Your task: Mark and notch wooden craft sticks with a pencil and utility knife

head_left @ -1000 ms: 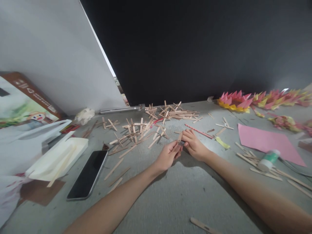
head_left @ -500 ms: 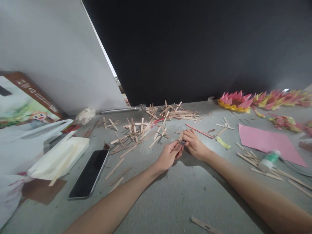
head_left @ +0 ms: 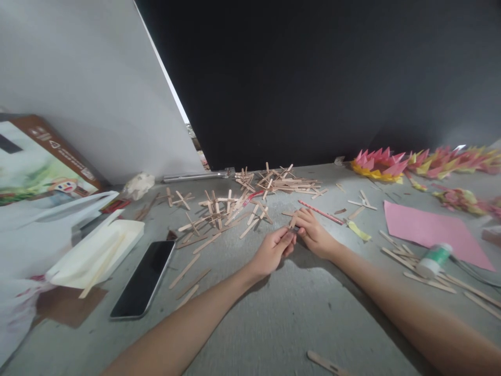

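Note:
My left hand (head_left: 274, 249) and my right hand (head_left: 313, 232) meet above the middle of the table, both with fingers closed. Between their fingertips a short length of wooden craft stick (head_left: 293, 221) pokes up, pinched by my left hand. A small dark grey piece shows beside it at my right fingers; its kind is too small to tell. Just beyond the hands lies a heap of loose and crossed craft sticks (head_left: 295, 185). A red-and-white striped straw (head_left: 321, 212) rests near my right knuckles.
Left are a black phone (head_left: 143, 279), a pale open carton (head_left: 102, 250) and a plastic bag (head_left: 23, 245). Right are pink paper (head_left: 430, 230), a white-and-green bottle (head_left: 434, 260) on sticks, and folded-paper flowers (head_left: 379, 164). A black panel (head_left: 313, 78) rises behind.
The hands stay together in nearly the same place, and the dark grey piece between them shows less now. The whole view has shifted very slightly.

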